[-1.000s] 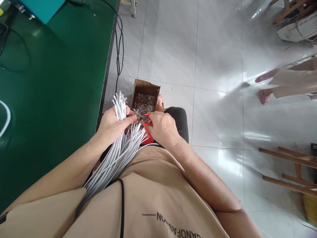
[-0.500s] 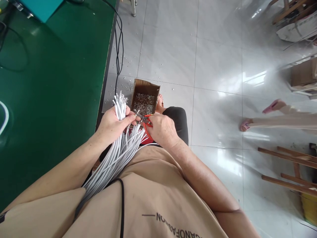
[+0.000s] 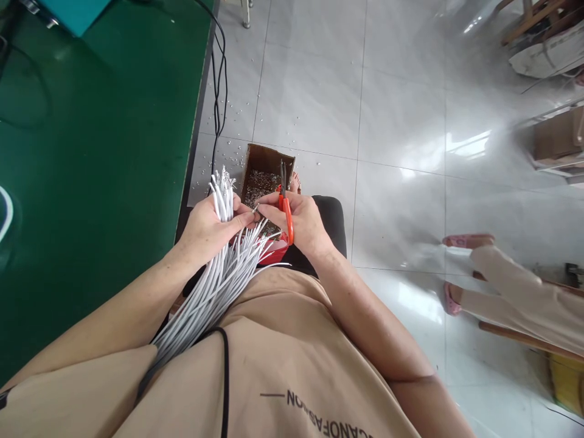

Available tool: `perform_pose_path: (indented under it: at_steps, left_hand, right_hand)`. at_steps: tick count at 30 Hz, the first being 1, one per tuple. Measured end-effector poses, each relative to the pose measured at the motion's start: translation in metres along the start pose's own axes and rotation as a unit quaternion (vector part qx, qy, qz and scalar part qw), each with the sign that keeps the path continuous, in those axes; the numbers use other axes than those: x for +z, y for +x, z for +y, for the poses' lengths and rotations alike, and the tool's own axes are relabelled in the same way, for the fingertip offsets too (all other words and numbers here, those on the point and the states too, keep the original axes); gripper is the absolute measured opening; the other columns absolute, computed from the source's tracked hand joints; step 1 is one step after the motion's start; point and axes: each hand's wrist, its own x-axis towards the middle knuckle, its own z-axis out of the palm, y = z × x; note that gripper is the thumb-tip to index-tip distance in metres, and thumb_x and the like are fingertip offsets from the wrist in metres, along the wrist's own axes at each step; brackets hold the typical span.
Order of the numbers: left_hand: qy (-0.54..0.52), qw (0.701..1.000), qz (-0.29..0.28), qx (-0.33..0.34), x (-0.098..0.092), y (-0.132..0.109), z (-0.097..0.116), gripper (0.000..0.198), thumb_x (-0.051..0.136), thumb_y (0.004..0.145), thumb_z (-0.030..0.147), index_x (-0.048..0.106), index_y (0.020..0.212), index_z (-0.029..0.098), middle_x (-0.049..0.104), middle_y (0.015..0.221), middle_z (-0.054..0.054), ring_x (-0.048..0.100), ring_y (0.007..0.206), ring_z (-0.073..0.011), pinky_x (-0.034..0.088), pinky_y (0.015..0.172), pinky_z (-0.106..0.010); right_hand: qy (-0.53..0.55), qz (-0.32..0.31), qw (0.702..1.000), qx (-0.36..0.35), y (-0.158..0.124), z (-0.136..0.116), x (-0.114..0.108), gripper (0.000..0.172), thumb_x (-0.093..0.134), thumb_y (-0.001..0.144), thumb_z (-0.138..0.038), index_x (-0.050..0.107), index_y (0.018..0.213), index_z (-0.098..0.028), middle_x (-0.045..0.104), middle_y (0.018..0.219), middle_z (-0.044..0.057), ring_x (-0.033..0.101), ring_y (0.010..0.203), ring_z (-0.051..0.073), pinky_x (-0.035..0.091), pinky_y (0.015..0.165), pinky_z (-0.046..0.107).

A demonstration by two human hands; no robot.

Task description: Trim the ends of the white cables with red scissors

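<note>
Head view: a single wire end is sitting in the small gap between the two hands, at the fingertips of both, right of the left hand and left of the right hand. Both are reaching it about equally; fingers are hiding most of its length, so its exact axis cannot be told. The left hand is gripping a bundle of white wires in its curled palm while its thumb and fingertips are pinching that one wire. The bundle's long axis is running from near left to far right, its bunched tips standing just beyond the left hand; other loose ends are fanning out below the fingertips, between the hands. The right hand is holding red-handled snips in its grasp, blades pointing far, away from the wire, while its thumb and forefinger are meeting at the wire end. Beyond both hands, a cardboard box is standing on the floor, holding small clippings.
</note>
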Motion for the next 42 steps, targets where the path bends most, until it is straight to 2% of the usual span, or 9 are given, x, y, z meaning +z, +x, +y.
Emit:
perform_pose_path:
  at_steps: [5,10,12,16,20,25,28,35,42]
  left_hand:
    - [0.048,0.999,0.013,0.009,0.000,0.001,0.000,0.026,0.073,0.068,0.031,0.050,0.076,0.021,0.067,0.071,0.002,0.060,0.065,-0.0150,0.046,0.067,-0.028]
    - [0.108,0.994,0.019,0.012,-0.002,0.003,-0.001,0.032,0.077,0.061,0.032,0.052,0.076,0.020,0.064,0.070,0.003,0.056,0.066,-0.0146,0.043,0.068,-0.028]
    - [0.109,0.994,0.021,0.011,-0.003,0.003,-0.001,0.032,0.078,0.060,0.032,0.052,0.075,0.020,0.062,0.069,0.004,0.055,0.067,-0.0147,0.042,0.067,-0.027]
    - [0.065,0.998,0.002,0.003,-0.003,0.004,-0.003,0.027,0.075,0.067,0.032,0.054,0.078,0.019,0.064,0.073,0.002,0.058,0.070,-0.0153,0.042,0.070,-0.028]
    - [0.020,1.000,-0.018,0.007,-0.002,0.003,-0.005,0.029,0.073,0.072,0.035,0.050,0.079,0.020,0.065,0.073,0.002,0.059,0.071,-0.0143,0.043,0.073,-0.029]
    - [-0.076,0.996,-0.045,-0.009,0.000,0.002,-0.006,0.029,0.073,0.074,0.030,0.047,0.079,0.020,0.064,0.070,0.002,0.063,0.068,-0.0150,0.047,0.070,-0.030]
    - [-0.118,0.991,-0.059,-0.007,0.000,0.004,-0.009,0.027,0.073,0.073,0.026,0.047,0.078,0.020,0.062,0.067,0.003,0.062,0.066,-0.0146,0.048,0.068,-0.029]
    - [-0.121,0.990,-0.069,-0.005,-0.001,0.006,-0.009,0.025,0.071,0.073,0.026,0.046,0.076,0.022,0.059,0.063,0.003,0.058,0.058,-0.0128,0.044,0.057,-0.026]
    - [-0.107,0.991,-0.075,-0.017,-0.001,0.005,-0.005,0.030,0.070,0.072,0.030,0.042,0.075,0.022,0.059,0.064,0.002,0.055,0.056,-0.0130,0.044,0.058,-0.029]
  right_hand:
    - [0.036,0.012,0.999,0.005,0.001,0.001,0.009,0.016,0.065,0.071,-0.030,0.068,0.075,-0.015,0.058,0.062,-0.003,0.051,0.060,0.009,0.042,0.060,0.022]
    - [0.049,0.059,0.997,0.020,-0.003,0.007,0.026,0.013,0.063,0.069,-0.027,0.067,0.075,-0.016,0.056,0.063,-0.004,0.047,0.059,0.008,0.040,0.059,0.022]
    - [0.081,0.040,0.995,0.039,-0.004,0.006,0.028,0.012,0.062,0.071,-0.026,0.067,0.074,-0.016,0.054,0.061,-0.004,0.046,0.059,0.008,0.040,0.059,0.022]
    - [0.156,-0.005,0.985,0.070,-0.002,0.002,0.019,0.016,0.060,0.075,-0.027,0.064,0.064,-0.016,0.052,0.059,-0.004,0.045,0.058,0.007,0.039,0.057,0.020]
    - [0.178,-0.024,0.982,0.050,-0.002,0.003,0.013,0.009,0.062,0.074,-0.020,0.069,0.072,-0.016,0.056,0.058,-0.004,0.052,0.058,0.007,0.043,0.059,0.019]
    - [0.206,-0.042,0.977,0.036,-0.005,0.003,0.015,0.008,0.061,0.075,-0.019,0.069,0.074,-0.016,0.064,0.063,-0.002,0.062,0.062,0.010,0.050,0.065,0.022]
    - [0.206,-0.037,0.977,0.036,-0.005,0.000,0.015,0.007,0.064,0.075,-0.021,0.068,0.074,-0.015,0.064,0.064,-0.002,0.060,0.058,0.009,0.051,0.061,0.023]
    - [0.166,-0.030,0.985,0.031,-0.005,-0.003,0.013,0.014,0.065,0.076,-0.027,0.066,0.072,-0.014,0.064,0.062,-0.001,0.059,0.058,0.009,0.050,0.059,0.022]
    - [0.090,-0.013,0.996,0.011,-0.005,-0.001,0.010,0.016,0.065,0.076,-0.030,0.070,0.078,-0.015,0.063,0.063,-0.001,0.057,0.060,0.010,0.047,0.059,0.022]
